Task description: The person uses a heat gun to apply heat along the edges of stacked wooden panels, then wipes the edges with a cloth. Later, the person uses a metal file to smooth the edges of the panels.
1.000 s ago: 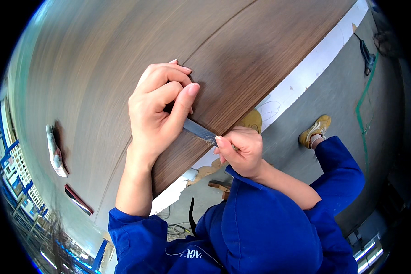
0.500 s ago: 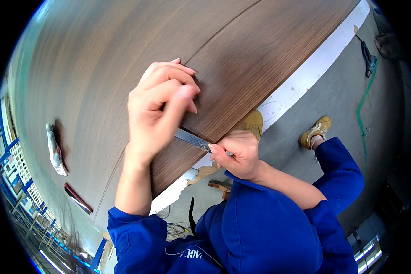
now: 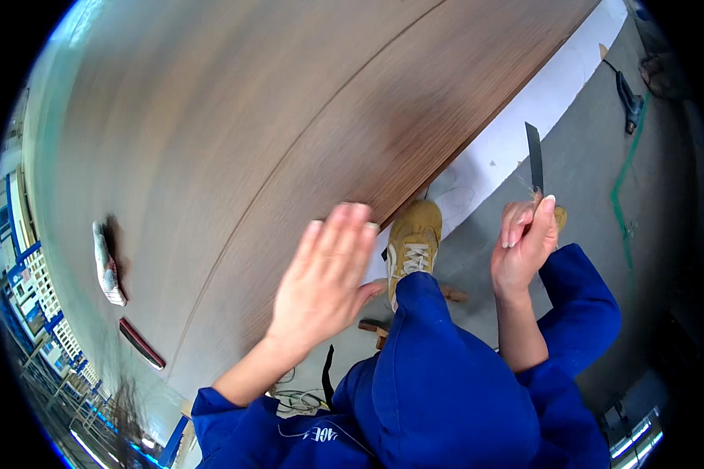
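The wood-grain panel point(image 3: 235, 156) fills most of your view, its near edge running down towards your tan shoe point(image 3: 412, 242) and the white strip point(image 3: 516, 133) on the grey floor point(image 3: 641, 258). Your left hand point(image 3: 325, 281) lies flat and open over that near edge, fingers point(image 3: 344, 230) spread loosely, gripping nothing; whether the palm actually touches the panel cannot be told through the blur. Your right hand point(image 3: 524, 246) is off the panel, out over the floor, its fingers pinched around the handle of a thin dark blade point(image 3: 533, 156) that points up and away from you, with a wisp of fibre at its base.

Before the blade returns to the edge, I would plant the left palm firmly on the panel, well clear of the cutting line. Keep the blade at a low angle and stroke away from your knee and shoe. A grey rag point(image 3: 105, 262) and a dark red bar point(image 3: 141, 344) lie far to your left.
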The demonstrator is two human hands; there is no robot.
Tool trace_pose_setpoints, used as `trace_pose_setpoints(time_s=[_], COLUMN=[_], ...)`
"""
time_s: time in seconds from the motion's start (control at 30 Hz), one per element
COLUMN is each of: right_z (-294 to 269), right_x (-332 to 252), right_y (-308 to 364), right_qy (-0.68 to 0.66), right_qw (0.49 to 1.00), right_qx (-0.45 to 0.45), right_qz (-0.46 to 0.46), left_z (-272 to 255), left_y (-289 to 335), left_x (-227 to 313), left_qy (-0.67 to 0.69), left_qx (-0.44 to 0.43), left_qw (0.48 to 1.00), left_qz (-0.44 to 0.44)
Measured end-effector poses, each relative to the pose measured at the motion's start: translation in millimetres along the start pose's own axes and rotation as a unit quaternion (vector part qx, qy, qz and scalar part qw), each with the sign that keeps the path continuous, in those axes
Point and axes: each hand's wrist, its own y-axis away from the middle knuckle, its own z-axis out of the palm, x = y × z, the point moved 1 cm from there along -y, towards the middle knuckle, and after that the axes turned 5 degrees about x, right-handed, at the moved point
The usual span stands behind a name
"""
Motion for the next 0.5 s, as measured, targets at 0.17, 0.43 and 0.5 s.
trace_pose_setpoints(time_s=[0.17, 0.43, 0.5], right_z=[-27, -137, -149], right_x=[-20, -87, -91], right_y=[-2, -52, -65], right_qy=[0.025, 0.176, 0.175], right_qw=[1.000, 0.982, 0.982], right_qx=[0.013, 0.046, 0.040], right_qz=[0.002, -0.041, -0.065], left_z=[16, -18, -20], left_y=[-30, -79, -105], left_x=[29, -4, 5], left_qy=[0.165, -0.040, -0.036], left_qx=[0.048, 0.010, 0.013], left_qw=[0.959, 0.999, 0.999], left_qz=[0.225, -0.013, 0.018])
